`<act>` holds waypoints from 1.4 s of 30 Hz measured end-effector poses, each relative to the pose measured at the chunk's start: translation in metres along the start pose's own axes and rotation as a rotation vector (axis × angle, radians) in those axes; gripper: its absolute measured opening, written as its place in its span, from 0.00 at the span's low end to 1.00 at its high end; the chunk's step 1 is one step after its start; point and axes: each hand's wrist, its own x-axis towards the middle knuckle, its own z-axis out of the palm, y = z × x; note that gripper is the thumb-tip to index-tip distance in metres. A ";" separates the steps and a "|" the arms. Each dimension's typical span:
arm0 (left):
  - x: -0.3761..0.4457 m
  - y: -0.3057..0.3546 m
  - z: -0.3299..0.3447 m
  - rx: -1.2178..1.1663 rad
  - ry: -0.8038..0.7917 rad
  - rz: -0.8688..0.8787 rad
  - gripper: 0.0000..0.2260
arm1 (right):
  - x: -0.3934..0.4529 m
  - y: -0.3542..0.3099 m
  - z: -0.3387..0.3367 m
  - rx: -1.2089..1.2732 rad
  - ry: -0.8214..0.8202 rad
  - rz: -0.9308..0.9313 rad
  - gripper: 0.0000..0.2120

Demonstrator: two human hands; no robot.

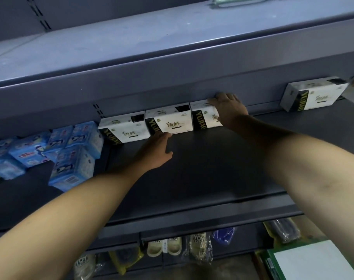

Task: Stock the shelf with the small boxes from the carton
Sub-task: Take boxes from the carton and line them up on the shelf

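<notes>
Three white small boxes with a black band stand in a row at the back of the dark shelf [192, 170]: a left box [123, 130], a middle box [170, 122] and a third box [201, 116]. A fourth box [313, 96] stands apart at the far right. My right hand [228, 112] lies over the third box, its spread fingers reaching across the box's top to the back wall. My left hand [158, 150] reaches forward, fingertips touching the lower left corner of the middle box. A green carton [273, 259] with a white flap shows at the bottom right.
Several blue packets [71, 150] are piled on the shelf's left part, touching the left box. An upper shelf [172, 47] overhangs the row closely. Below the shelf hang bagged slippers [166, 246] and other bagged goods. Bare shelf lies between the third and fourth boxes.
</notes>
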 end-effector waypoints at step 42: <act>-0.298 0.312 0.213 -0.059 -0.473 0.851 0.22 | -0.634 -0.070 -0.014 0.097 -0.411 0.948 0.26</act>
